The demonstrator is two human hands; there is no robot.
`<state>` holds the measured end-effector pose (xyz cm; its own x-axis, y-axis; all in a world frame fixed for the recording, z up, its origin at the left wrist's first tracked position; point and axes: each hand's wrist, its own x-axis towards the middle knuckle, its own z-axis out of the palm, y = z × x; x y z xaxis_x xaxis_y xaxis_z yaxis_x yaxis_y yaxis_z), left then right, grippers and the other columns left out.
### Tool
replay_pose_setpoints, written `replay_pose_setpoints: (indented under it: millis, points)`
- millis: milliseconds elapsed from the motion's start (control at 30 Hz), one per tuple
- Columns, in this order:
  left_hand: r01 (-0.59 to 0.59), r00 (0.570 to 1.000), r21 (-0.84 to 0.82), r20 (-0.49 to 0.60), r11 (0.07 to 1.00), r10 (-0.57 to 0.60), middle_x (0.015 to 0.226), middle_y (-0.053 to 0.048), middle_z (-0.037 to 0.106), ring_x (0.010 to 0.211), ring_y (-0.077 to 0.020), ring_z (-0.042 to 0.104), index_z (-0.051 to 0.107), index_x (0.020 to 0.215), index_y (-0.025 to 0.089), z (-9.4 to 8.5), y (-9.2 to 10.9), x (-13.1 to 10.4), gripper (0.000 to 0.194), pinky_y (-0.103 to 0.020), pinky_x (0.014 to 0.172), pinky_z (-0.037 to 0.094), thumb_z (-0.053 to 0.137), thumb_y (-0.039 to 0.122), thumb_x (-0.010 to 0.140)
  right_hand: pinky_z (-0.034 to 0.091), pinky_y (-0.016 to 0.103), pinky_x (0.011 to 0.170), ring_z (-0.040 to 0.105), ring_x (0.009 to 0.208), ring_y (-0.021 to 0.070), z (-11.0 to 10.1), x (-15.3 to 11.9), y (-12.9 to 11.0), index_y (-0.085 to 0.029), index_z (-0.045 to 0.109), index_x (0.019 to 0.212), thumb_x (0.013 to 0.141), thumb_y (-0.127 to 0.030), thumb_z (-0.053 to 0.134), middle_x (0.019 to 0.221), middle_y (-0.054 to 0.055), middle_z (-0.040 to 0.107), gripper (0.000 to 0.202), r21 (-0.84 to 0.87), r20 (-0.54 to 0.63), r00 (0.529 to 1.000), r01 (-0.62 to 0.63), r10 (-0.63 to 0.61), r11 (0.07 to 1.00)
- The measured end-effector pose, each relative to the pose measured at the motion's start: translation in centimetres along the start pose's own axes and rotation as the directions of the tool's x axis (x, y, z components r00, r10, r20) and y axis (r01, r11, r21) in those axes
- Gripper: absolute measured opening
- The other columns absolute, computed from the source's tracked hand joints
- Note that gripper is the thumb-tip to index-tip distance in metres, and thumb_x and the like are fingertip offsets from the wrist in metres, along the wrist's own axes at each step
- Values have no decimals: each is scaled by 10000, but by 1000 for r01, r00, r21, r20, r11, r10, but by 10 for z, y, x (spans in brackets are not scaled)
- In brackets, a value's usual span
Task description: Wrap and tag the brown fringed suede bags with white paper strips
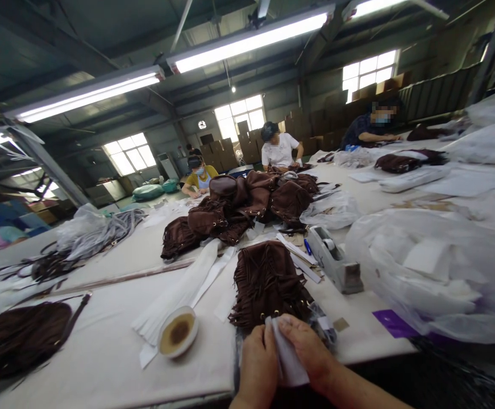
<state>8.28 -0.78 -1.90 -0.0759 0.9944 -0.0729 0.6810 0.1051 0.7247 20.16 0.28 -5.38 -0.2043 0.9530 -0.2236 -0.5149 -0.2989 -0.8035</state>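
Both my hands are closed on a thin, folded white sheet [290, 363], tissue paper by its look, at the table's front edge. My left hand [259, 360] pinches its left side with the thumb on top. My right hand [307, 346] grips its upper right part. Just beyond my fingers lies a dark brown fringed bag [266, 278] with gold eyelets along its near edge. Clear plastic shows beneath the bag and beside my hands. Whether the sheet touches the bag, I cannot tell.
A bowl of brown liquid [178, 332] stands left of the bag, beside white paper strips [183, 289]. To the right are a tape dispenser [335, 258] and a big plastic bag [426, 272]. Brown bags [213, 213] are heaped beyond. Several people work across the tables.
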Motion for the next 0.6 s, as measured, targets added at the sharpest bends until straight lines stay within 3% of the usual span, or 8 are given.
replay_pose_setpoints:
  millis: [200, 400, 533, 600]
  points:
    - [-59, 998, 132, 43, 990, 54, 879, -125, 745, 819, -245, 681, 674, 867, 171, -5, 3, 3, 339, -315, 710, 418, 389, 314, 981, 370, 242, 558, 466, 583, 110, -2, -5, -6, -181, 584, 730, 620, -627, 815, 635, -37, 557, 514, -14, 9, 1000, -15, 15, 1000]
    - [-74, 996, 240, 66, 968, 60, 974, -158, 740, 869, -235, 698, 678, 988, 120, -2, 3, 2, 375, -303, 738, 458, 319, 228, 1011, 341, 259, 544, 424, 583, 123, -10, -4, -2, -186, 547, 676, 634, -637, 756, 608, -35, 513, 499, -210, -111, 993, 6, -31, 978]
    - [-100, 995, 458, 47, 883, 88, 1029, -156, 728, 976, -248, 692, 680, 1059, 106, 3, 4, 1, 352, -307, 824, 489, 336, 102, 983, 320, 267, 534, 395, 561, 123, -8, -2, -2, -196, 518, 650, 653, -601, 707, 574, -45, 464, 446, -302, -141, 989, -4, -41, 953]
    - [-107, 994, 547, 37, 830, 103, 1020, -141, 721, 954, -250, 694, 684, 1063, 122, 5, 5, -1, 347, -305, 795, 502, 355, 66, 966, 323, 273, 539, 404, 566, 130, -7, -1, -1, -198, 520, 641, 659, -582, 686, 571, -40, 470, 419, -340, -153, 987, 1, -56, 940]
